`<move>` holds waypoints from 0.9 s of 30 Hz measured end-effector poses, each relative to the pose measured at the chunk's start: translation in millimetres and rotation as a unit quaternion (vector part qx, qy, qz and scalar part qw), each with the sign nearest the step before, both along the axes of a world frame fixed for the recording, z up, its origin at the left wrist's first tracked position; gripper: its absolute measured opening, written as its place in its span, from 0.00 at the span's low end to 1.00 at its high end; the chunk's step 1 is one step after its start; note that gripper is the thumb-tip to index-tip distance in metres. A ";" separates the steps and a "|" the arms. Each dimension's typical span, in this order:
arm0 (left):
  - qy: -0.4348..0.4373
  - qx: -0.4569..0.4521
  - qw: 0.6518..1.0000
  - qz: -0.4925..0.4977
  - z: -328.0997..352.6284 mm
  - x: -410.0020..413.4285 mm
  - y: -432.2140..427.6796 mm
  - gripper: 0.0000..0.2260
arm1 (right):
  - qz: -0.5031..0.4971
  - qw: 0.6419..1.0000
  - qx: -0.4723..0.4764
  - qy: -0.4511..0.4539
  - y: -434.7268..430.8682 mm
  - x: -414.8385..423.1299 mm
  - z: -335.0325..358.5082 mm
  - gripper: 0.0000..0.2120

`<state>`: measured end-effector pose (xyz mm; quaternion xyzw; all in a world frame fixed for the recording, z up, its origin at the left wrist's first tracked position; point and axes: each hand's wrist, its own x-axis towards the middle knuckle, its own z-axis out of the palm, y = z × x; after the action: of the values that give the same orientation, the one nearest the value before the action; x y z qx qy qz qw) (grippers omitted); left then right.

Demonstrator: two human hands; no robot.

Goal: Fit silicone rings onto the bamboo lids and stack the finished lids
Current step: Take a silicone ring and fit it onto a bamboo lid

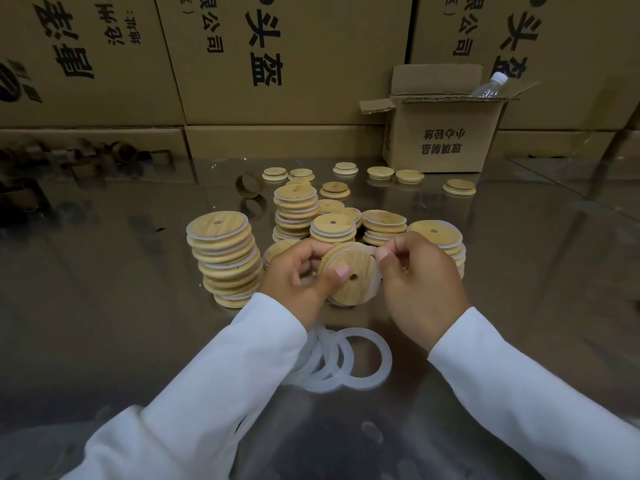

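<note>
Wall of cardboard cartons (277,64) behind glossy table (121,341). Several stacks of ringed lids (225,258) done. Bare lids (381,173) scattered at back, spare rings (360,362) nearest person: plenty left, likely. Mid-air at centre, left hand (298,278) grips round bamboo lid (353,275), pale grain, small centre hole. Right hand (419,282) pinches translucent white ring (372,251), seemingly partly seated on rim.

Long white sleeves (207,386), plain cuffs (273,318) at wrists, bare left hand (301,278), bare right hand (419,282)
</note>
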<state>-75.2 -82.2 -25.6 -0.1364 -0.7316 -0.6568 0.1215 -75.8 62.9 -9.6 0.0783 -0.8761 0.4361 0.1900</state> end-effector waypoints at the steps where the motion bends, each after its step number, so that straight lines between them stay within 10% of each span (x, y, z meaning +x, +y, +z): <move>1: 0.000 0.007 1.000 0.001 -0.5 -0.1 -0.8 0.05 | 0.011 1.000 -0.008 0.003 0.1 0.3 1.0 0.14; 15: -0.082 0.131 0.988 0.025 -7.2 -2.7 1.7 0.04 | -0.024 0.996 -0.017 0.082 -3.0 4.3 -8.8 0.04; 27: -0.057 0.135 0.989 -0.004 -0.2 -5.4 -6.3 0.06 | 0.040 0.963 -0.230 -0.137 7.8 -2.1 5.4 0.07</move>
<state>-80.6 -88.5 -25.8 -0.0835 -0.6416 -0.7567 0.0941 -77.9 70.7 -4.2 0.0065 -0.7657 0.6400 0.0636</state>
